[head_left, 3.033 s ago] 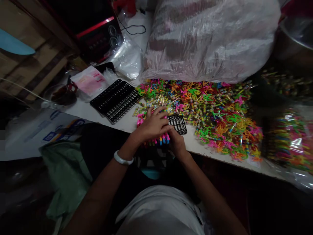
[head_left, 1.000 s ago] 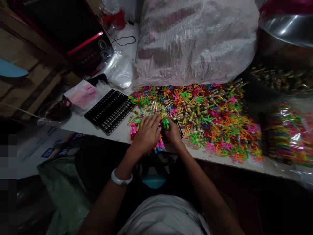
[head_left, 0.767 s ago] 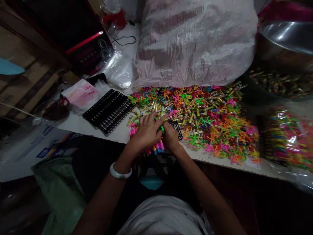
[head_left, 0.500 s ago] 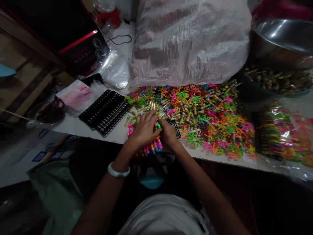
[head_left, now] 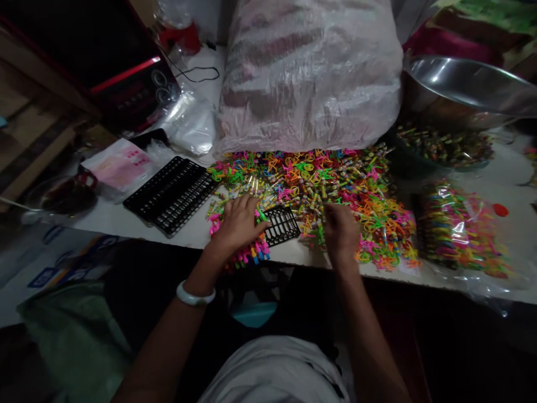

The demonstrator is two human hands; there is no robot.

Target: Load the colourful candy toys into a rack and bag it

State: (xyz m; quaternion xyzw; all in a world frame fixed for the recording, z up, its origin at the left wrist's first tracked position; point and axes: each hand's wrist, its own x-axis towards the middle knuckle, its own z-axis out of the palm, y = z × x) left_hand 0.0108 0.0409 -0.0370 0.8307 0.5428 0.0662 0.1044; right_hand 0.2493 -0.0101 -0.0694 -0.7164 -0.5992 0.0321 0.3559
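Note:
My left hand (head_left: 239, 224), a pale bangle on its wrist, lies with fingers stretched over a row of bright plastic pieces (head_left: 251, 254) set in a black slotted rack (head_left: 283, 225). The rack's right part shows bare slots. My right hand (head_left: 342, 232) is over the front of a heap of small colourful plastic toys with clear, patterned tubes (head_left: 310, 182). Its fingers are curled in and a little blurred; whatever they may hold is hidden.
Black slotted racks (head_left: 170, 193) lie stacked at left. A big plastic-wrapped bundle (head_left: 310, 78) stands behind the heap. To the right are a clear bag of packed toys (head_left: 457, 229), a bowl of small tubes (head_left: 444, 145) and a metal basin (head_left: 470, 84).
My right hand has left the rack and moved right to the heap, uncovering the rack's slots. My left hand stays on the pieces. The whole view has shifted slightly.

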